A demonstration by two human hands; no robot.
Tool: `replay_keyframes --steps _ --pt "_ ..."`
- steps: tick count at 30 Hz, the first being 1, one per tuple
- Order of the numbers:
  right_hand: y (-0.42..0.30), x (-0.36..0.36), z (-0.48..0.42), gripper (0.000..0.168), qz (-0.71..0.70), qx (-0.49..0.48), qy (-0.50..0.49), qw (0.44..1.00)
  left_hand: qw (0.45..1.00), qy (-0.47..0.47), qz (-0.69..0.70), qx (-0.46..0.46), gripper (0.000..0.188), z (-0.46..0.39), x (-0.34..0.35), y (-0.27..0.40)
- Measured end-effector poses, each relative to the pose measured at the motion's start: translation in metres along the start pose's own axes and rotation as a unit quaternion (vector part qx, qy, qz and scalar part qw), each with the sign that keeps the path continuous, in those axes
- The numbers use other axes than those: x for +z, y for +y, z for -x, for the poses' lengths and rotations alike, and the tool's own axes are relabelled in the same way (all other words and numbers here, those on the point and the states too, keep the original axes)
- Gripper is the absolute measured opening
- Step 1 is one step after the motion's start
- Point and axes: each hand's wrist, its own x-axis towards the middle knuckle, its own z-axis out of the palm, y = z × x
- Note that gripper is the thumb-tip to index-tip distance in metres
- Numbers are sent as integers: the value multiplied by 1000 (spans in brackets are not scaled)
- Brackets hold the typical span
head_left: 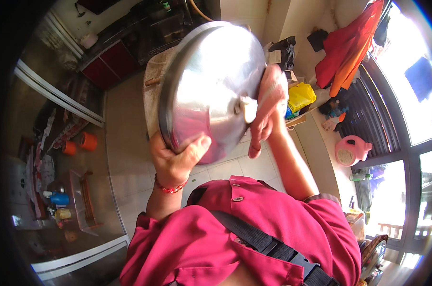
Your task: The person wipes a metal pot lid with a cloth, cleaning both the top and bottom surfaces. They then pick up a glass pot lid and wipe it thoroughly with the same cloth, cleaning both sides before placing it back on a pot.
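Observation:
A large, shiny, domed metal piece, probably a pot lid [201,89], is held tilted in front of my chest. My left hand [174,157] grips its lower left rim, thumb lying on the polished face. A red bracelet [171,187] circles that wrist. On the lid's right side, my right hand [273,128] is blurred and appears closed around a pinkish cloth [266,96] pressed near the lid's face. A small pale part [250,109], perhaps a knob, shows beside the cloth. The lid's inner side is hidden.
Behind the lid stands a mottled surface [153,69]. A yellow bag [301,95] sits to the right. On the window sill are a pink jug [350,150] and a spray bottle [333,123]. Red cabinets [108,64] are under a dark counter; glass doors [58,96] line the left.

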Motion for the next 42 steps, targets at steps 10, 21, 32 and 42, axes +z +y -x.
replay_keyframes --steps 10,21,32,42 --pt "-14 -7 22 41 -209 306 96 924 968 -147 202 -16 60 23 17 -56" --pt "3 -22 -12 31 176 80 -34 980 916 78 341 -198 34 -20 13 -60" --pt "-68 4 59 58 45 190 -35 980 937 67 314 -137 44 -11 -5 -64" --pt "-42 -50 -47 68 72 177 -249 949 950 -81 186 -236 30 1 9 -34"
